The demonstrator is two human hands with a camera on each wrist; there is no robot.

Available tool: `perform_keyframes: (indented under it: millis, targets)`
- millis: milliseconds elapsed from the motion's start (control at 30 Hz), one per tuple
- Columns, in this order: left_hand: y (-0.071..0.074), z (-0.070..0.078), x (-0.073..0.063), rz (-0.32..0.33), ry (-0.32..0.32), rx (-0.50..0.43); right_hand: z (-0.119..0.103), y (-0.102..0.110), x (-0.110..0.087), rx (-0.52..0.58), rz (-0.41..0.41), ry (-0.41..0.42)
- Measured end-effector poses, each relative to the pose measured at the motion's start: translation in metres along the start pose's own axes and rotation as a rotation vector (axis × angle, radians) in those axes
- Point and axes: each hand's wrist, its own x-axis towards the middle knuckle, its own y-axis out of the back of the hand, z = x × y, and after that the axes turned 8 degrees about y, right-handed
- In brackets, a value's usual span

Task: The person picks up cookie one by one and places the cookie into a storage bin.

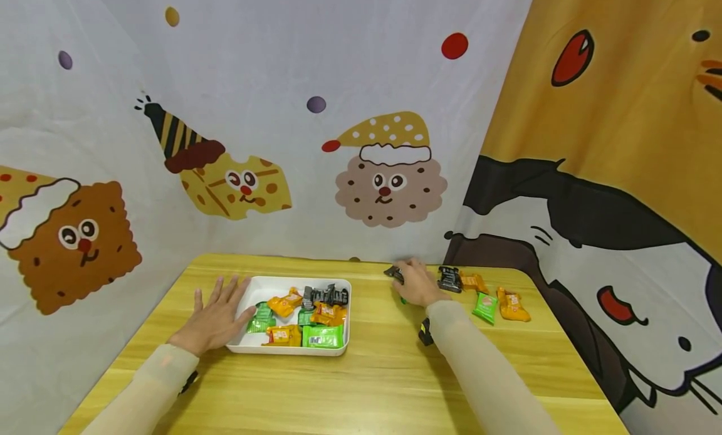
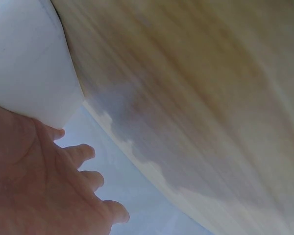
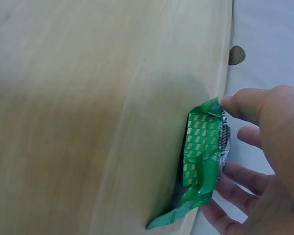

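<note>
My left hand (image 1: 217, 316) lies spread against the left side of a white tray (image 1: 293, 351), its thumb over the rim. In the left wrist view its palm (image 2: 34, 181) is beside the tray's outer wall (image 2: 29, 54). Inside the tray are green packets (image 1: 323, 336), orange packets (image 1: 284, 335) and black packets (image 1: 333, 295). Near the table's back edge, my right hand (image 1: 418, 283) holds a green snack packet (image 3: 201, 152), thumb at one end and fingers curled behind it. A black wrapper (image 1: 394, 272) shows by its fingers in the head view.
Right of my right hand lie a black packet (image 1: 449, 279), orange packets (image 1: 512, 304) and a light green packet (image 1: 485, 308). The wooden table (image 1: 316, 394) meets a printed cloth (image 1: 316, 190) at its back edge.
</note>
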Motion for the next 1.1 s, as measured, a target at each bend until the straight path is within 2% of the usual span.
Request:
perform_keyframes:
  millis: [300, 600, 833, 1100]
  targets:
    - [0.001, 0.001, -0.002, -0.005, -0.003, -0.01, -0.004, -0.001, 0.002, 0.013, -0.05, -0.052]
    - [0.002, 0.001, -0.002, 0.006, -0.002, -0.014, -0.008, -0.001, -0.001, 0.013, -0.018, -0.047]
    - [0.004, 0.003, -0.001, 0.004, -0.004, -0.026, -0.008, -0.003, -0.001, 0.025, 0.045, 0.002]
    - [0.003, 0.001, -0.004, -0.006, 0.0, -0.052, -0.011, -0.008, -0.004, 0.068, 0.053, 0.03]
